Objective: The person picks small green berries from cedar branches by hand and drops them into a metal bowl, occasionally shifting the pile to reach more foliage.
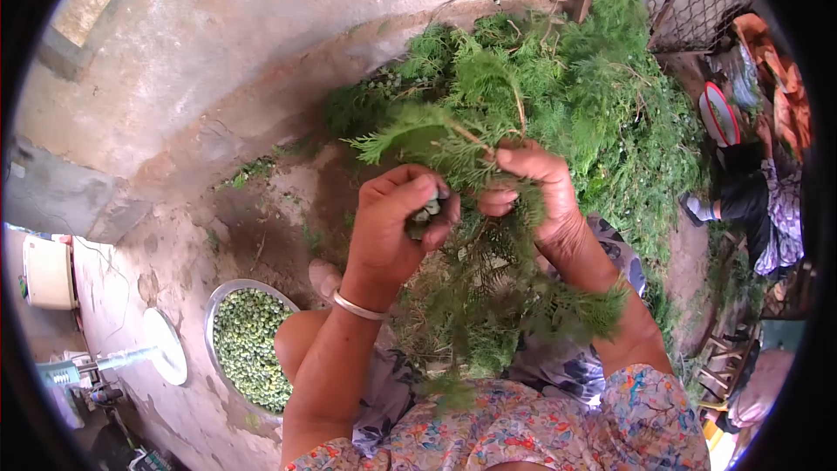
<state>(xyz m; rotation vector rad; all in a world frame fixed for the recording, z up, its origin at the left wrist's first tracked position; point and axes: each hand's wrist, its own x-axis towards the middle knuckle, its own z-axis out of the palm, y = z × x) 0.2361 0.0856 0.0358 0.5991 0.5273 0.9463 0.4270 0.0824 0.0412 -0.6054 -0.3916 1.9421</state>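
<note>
My right hand (pixel 534 185) is closed on a leafy green conifer branch (pixel 471 135), pinching its brown stem between thumb and fingers. Its sprays fan out to the upper left and hang down over my forearm and lap. Beside it, my left hand (pixel 405 209) is curled round several small pale green cones (pixel 429 209), partly hidden by the fingers. The two hands are close together but apart. A wide metal basin (pixel 212 318) full of similar small green cones stands on the floor at my left.
A large heap of cut conifer branches (pixel 610 113) lies ahead and to the right, against a worn wall (pixel 288 26). A pedestal fan (pixel 161 347) is at the left. Other people (pixel 780 218) sit at the right, near a red-rimmed basin (pixel 735 118).
</note>
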